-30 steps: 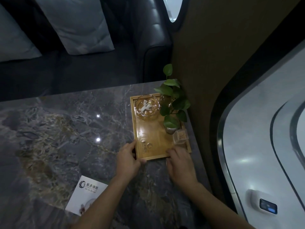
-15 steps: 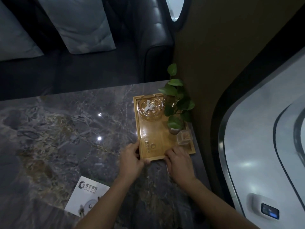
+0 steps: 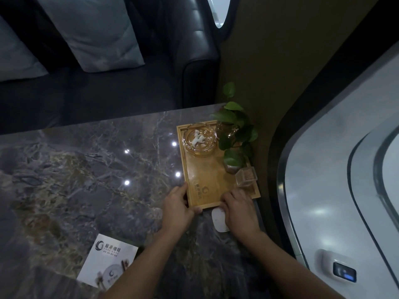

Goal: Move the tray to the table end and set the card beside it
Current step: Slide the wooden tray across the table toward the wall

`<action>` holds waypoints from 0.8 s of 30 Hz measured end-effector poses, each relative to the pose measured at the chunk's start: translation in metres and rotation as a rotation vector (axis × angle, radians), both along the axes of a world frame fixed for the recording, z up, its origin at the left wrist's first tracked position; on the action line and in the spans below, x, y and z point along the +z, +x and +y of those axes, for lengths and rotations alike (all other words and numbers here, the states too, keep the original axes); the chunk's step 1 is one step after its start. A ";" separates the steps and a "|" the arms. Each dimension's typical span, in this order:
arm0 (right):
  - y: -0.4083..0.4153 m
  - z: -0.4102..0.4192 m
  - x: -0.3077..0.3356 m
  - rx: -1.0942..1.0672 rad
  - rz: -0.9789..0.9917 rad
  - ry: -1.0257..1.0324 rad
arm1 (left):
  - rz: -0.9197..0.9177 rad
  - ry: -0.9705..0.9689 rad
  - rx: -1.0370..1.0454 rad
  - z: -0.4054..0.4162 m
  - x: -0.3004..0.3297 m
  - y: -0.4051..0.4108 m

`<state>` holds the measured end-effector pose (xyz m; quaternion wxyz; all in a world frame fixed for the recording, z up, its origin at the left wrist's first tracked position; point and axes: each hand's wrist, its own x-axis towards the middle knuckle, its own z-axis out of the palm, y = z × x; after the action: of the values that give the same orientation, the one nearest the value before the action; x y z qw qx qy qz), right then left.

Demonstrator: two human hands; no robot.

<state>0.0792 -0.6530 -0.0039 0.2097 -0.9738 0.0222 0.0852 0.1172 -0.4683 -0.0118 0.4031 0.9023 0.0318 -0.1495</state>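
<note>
A wooden tray lies at the far right end of the marble table, against the wall. On it stand a glass ashtray, a small green plant and a clear toothpick box. My left hand grips the tray's near left corner. My right hand rests on its near edge, fingers curled over the rim. A white printed card lies on the table near the front, left of my left forearm, touched by neither hand.
A small white rounded object lies on the table just under my right hand. A dark leather sofa with pale cushions stands beyond the table. A wooden wall panel and a curved window frame bound the right side.
Both hands have stayed on the tray's near edge while it slid slightly away and to the right. A white object now shows beside my right hand.
</note>
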 end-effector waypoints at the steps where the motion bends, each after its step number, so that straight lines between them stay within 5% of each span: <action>1: 0.000 -0.001 0.000 0.000 0.003 -0.002 | -0.001 0.004 -0.002 -0.001 0.000 0.000; 15: -0.001 -0.002 -0.002 -0.018 0.015 0.000 | -0.009 0.084 -0.079 -0.003 0.004 0.001; 24: -0.017 0.004 0.007 0.005 0.019 -0.015 | -0.006 -0.029 -0.187 0.013 0.013 -0.008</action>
<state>0.0619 -0.6489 0.0034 0.2019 -0.9745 0.0225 0.0950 0.1096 -0.4554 0.0009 0.4003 0.8959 -0.0560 -0.1844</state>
